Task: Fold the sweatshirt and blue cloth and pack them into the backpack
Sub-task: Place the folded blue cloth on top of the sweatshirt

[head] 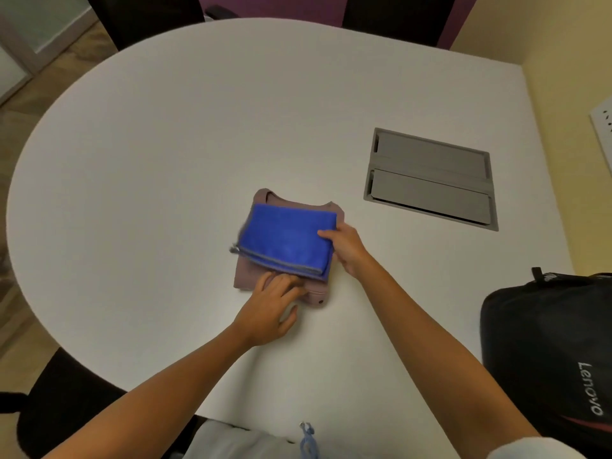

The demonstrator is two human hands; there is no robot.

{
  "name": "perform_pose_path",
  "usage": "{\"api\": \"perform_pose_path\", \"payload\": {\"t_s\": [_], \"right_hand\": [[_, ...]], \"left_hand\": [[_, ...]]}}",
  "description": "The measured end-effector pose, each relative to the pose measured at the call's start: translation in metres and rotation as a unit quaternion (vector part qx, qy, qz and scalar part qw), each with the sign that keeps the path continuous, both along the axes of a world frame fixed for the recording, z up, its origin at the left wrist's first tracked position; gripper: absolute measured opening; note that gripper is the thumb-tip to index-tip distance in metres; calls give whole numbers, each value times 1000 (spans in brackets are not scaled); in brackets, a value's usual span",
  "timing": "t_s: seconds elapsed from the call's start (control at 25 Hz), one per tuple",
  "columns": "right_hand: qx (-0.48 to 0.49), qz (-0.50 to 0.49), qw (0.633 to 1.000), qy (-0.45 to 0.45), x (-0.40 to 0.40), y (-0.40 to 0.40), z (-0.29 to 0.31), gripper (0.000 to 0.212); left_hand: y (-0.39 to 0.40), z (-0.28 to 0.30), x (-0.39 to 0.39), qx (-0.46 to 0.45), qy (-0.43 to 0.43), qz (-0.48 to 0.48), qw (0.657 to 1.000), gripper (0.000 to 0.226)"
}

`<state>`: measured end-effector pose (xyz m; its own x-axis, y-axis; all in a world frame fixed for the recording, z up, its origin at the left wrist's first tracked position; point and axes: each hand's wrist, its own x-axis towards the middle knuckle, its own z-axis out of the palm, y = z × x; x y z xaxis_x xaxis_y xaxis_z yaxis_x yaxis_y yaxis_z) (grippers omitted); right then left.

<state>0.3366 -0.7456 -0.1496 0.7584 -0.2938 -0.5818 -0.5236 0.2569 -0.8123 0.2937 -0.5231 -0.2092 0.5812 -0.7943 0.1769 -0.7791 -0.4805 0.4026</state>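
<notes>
A folded blue cloth (284,240) lies on top of a folded mauve sweatshirt (246,278) in the middle of the white table (165,144). My right hand (347,248) grips the right edge of the stack, thumb on the blue cloth and fingers under its side. At the stack's near edge my left hand (270,309) rests with its fingers pushed in under the blue cloth, on the sweatshirt. A black Lenovo backpack (549,352) sits at the table's near right corner, its opening not visible.
A grey cable-box lid (430,180) is set flush in the table to the right of the stack. Dark chairs stand at the far edge (390,14) and near left (69,402). A yellow wall runs along the right side.
</notes>
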Motion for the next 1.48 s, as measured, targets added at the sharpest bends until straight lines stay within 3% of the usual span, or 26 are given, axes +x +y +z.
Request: {"api": "perform_pose_path", "payload": {"t_s": [0.12, 0.36, 0.52, 0.64, 0.72, 1.04, 1.28, 1.48], "right_hand": [[-125, 11, 988, 92, -6, -6, -37, 30], [-261, -36, 964, 38, -17, 1, -40, 55], [-153, -31, 986, 65, -25, 4, -47, 55], [-159, -2, 986, 54, -28, 8, -56, 40], [-166, -2, 985, 46, -32, 10, -64, 37], [-352, 126, 927, 4, -49, -3, -93, 39], [-419, 232, 872, 99, -42, 2, -100, 95], [-413, 310, 840, 165, -20, 6, -101, 121]], "left_hand": [[-1, 4, 5, -35, -20, 13, 999, 22], [-39, 17, 26, 6, 73, 179, 981, 42], [-83, 31, 46, 102, 215, 263, 935, 58], [-110, 37, 54, 191, 337, 260, 884, 69], [-119, 35, 54, 203, 374, 269, 864, 72], [-106, 8, 58, 232, 296, 253, 891, 97], [-73, -2, 93, 266, 211, 279, 898, 105], [-35, -5, 141, 271, 187, 280, 902, 102]]}}
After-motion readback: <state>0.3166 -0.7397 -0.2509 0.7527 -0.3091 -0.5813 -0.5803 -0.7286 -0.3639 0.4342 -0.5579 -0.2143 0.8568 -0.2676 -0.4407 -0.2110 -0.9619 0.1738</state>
